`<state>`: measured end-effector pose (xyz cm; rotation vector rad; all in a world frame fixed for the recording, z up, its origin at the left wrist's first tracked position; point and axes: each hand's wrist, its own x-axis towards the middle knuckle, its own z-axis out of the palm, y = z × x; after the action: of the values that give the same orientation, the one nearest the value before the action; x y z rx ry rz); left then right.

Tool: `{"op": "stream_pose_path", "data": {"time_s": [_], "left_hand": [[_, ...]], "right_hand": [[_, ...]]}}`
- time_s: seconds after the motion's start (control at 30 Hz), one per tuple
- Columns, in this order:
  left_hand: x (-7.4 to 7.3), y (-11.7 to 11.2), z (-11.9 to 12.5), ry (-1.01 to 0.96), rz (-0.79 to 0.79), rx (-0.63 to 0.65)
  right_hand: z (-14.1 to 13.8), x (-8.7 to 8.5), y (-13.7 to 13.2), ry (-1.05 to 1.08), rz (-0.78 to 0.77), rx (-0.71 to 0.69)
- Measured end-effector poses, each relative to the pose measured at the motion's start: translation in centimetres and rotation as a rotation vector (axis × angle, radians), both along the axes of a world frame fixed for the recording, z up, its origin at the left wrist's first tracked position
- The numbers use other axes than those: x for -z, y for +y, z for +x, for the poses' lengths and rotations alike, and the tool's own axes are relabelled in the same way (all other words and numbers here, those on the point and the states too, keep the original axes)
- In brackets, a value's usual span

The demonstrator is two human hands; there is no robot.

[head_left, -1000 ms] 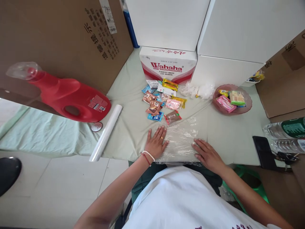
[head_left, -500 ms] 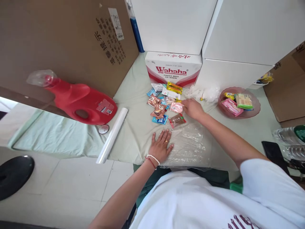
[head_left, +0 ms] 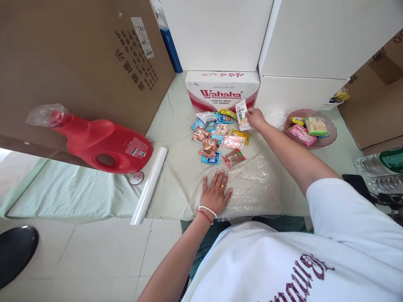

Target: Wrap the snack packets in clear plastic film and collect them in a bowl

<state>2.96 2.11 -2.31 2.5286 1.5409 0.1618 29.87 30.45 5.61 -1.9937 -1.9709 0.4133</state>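
Observation:
My left hand [head_left: 216, 192] lies flat with fingers spread on the left edge of a clear plastic sheet [head_left: 255, 184] spread on the pale green cloth. My right hand [head_left: 256, 118] reaches far forward and pinches a white snack packet [head_left: 242, 114], lifted above a pile of several small snack packets [head_left: 217, 140]. A brown packet [head_left: 233, 157] lies at the sheet's far edge.
A Wahaha box [head_left: 222, 88] stands behind the pile, with white boxes beside it. A pink bowl [head_left: 329, 136] of snacks sits at the right. A roll of cling film [head_left: 149, 185] and a red detergent jug [head_left: 100, 144] lie at the left. Bottles [head_left: 384, 167] lie at the far right.
My right hand left the plastic sheet, reached into the snack pile and picked up a white packet. My left hand stayed flat on the sheet.

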Motion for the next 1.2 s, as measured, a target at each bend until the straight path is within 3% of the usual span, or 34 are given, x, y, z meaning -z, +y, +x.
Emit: {"op": "stream_pose_path", "data": {"time_s": [0.1,0.2,0.27,0.37,0.47,0.57,0.8,0.9,1.07,1.2], "left_hand": [[0.0,0.0,0.0,-0.008,0.003,0.005],[0.0,-0.1,0.0,-0.01,0.01,0.007],[0.0,-0.1,0.1,-0.012,0.018,0.005],[-0.1,-0.1,0.1,-0.022,0.017,0.006],[-0.3,-0.1,0.1,-0.029,0.012,0.001],[-0.4,-0.1,0.1,-0.045,-0.005,-0.006],[-0.5,-0.1,-0.1,-0.065,-0.043,-0.001],[-0.6,0.0,-0.1,-0.085,-0.054,-0.004],[-0.6,0.0,-0.1,-0.059,-0.054,-0.005],[-0.6,0.0,-0.1,-0.034,-0.034,-0.006]], "right_hand": [[4.7,-0.5,-2.7,0.037,-0.115,0.022],[6.8,-0.9,-4.5,-0.108,-0.153,0.02],[5.7,-1.1,-4.5,-0.151,-0.085,0.019],[0.8,-0.7,-2.8,-0.195,-0.015,-0.138],[-4.8,0.5,-0.3,-0.207,-0.038,-0.313],[-7.9,2.0,2.0,-0.223,-0.055,-0.333],[-6.0,3.0,4.7,-0.298,-0.037,-0.319],[-5.5,2.6,5.3,-0.408,-0.06,-0.349],[-7.1,1.7,6.2,-0.491,-0.081,-0.447],[-7.4,0.0,6.2,-0.547,-0.041,-0.506]]}}
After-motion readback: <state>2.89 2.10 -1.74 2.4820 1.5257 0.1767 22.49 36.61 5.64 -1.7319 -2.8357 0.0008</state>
